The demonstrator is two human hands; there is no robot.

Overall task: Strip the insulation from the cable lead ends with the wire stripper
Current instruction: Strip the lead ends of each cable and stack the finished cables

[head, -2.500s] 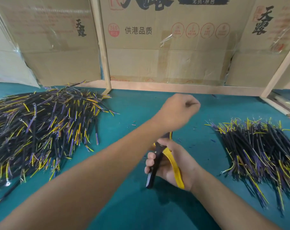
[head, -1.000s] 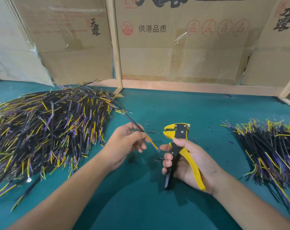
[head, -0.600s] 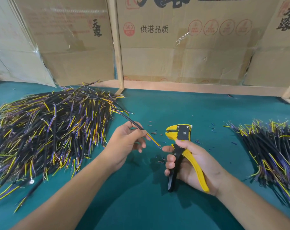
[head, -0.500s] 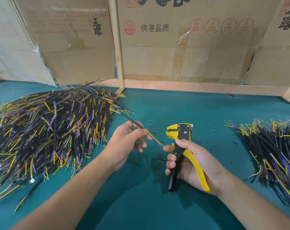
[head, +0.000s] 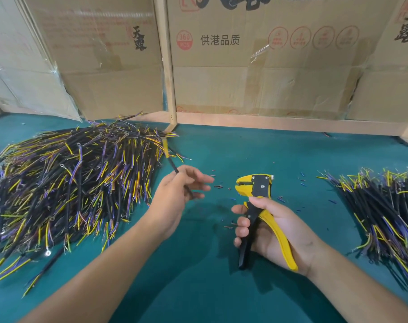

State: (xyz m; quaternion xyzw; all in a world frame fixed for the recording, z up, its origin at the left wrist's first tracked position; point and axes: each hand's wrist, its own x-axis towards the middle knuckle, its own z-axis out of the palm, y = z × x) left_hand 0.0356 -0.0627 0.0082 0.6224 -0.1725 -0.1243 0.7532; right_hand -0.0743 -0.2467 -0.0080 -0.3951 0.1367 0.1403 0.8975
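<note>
My left hand [head: 175, 197] holds one black cable [head: 172, 165] between thumb and fingers, the other fingers spread loosely. The cable sticks up and away from the hand, and its yellow lead end [head: 166, 148] lies over the edge of the left pile. My right hand [head: 273, 231] grips the yellow and black wire stripper [head: 256, 190] by its handles, jaws pointing left, head upright. A gap of bare mat separates the stripper jaws from the cable and my left hand.
A large heap of black cables with yellow and purple leads [head: 70, 183] covers the left of the teal mat [head: 221, 287]. A smaller heap [head: 385, 206] lies at the right. Bits of stripped insulation [head: 219, 186] are scattered near the stripper. Cardboard boxes [head: 256, 66] wall the back.
The cable in my left hand has swung round: its lead end pointed right toward the stripper jaws, now it points up and away. My right hand with the stripper has barely moved.
</note>
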